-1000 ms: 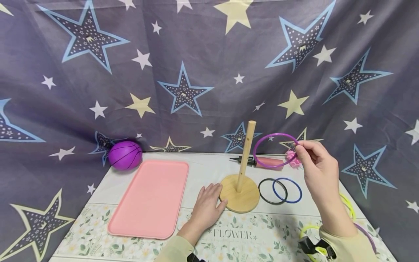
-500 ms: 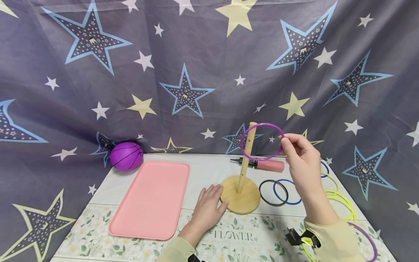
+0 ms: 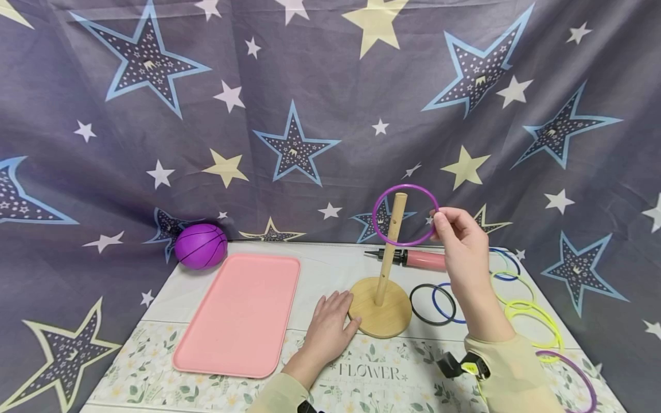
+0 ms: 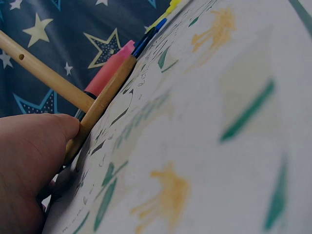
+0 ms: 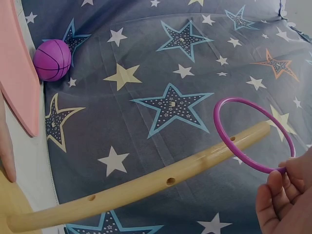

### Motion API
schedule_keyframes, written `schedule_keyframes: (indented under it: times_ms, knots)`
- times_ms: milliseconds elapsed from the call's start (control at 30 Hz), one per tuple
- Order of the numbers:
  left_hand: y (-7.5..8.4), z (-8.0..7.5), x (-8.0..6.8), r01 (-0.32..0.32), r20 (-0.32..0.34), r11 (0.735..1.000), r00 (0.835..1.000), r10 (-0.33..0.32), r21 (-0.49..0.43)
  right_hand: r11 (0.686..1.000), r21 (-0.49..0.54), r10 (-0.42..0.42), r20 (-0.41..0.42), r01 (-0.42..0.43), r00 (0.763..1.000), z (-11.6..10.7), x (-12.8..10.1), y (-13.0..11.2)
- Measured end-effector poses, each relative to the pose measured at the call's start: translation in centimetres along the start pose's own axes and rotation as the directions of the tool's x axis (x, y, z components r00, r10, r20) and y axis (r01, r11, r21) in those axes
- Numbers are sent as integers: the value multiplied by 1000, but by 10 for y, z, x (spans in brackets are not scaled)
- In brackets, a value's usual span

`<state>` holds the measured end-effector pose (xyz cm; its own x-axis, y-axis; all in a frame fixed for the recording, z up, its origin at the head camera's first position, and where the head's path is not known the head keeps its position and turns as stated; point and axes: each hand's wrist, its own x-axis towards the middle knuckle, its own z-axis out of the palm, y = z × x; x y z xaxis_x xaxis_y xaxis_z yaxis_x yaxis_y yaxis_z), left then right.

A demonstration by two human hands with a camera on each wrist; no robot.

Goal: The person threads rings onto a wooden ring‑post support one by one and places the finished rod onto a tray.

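Observation:
My right hand [image 3: 463, 244] pinches a thin purple ring [image 3: 374, 221] between thumb and fingers at its right side. The ring is raised and tilted at the top of a wooden post [image 3: 388, 269]. In the head and right wrist views the post's tip shows inside the ring's outline; whether the post passes through it I cannot tell. A round wooden base [image 3: 384, 321] carries the post upright on the table. My left hand [image 3: 329, 327] lies with extended fingers against the base's left edge. In the left wrist view its thumb [image 4: 66, 126] touches the base rim.
A pink tray [image 3: 237, 315] lies left, with a purple ball [image 3: 201, 246] behind it. Behind the post is a pink-and-black hand pump [image 3: 423, 260]. Black [image 3: 411, 304] and blue rings overlap right of the base. Several yellow rings [image 3: 555, 332] and another purple ring [image 3: 588, 384] lie far right.
My right hand has carried the purple ring leftward and slightly up, from right of the post to its top. My left hand has stayed at the base.

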<state>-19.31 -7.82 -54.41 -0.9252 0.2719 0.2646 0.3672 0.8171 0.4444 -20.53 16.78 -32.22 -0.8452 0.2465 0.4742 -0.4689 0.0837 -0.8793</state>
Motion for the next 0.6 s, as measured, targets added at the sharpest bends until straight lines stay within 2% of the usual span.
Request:
schedule_keyframes:
  times_ms: [333, 600]
  knots:
    - [0, 0, 1, -4, -3, 1000, 1000, 4, -1, 997, 61, 50, -9, -49, 999, 5, 1, 15]
    - [-1, 0, 2, 2, 4, 1000, 1000, -2, -1, 992, 30, 121, -4, -121, 993, 4, -2, 28]
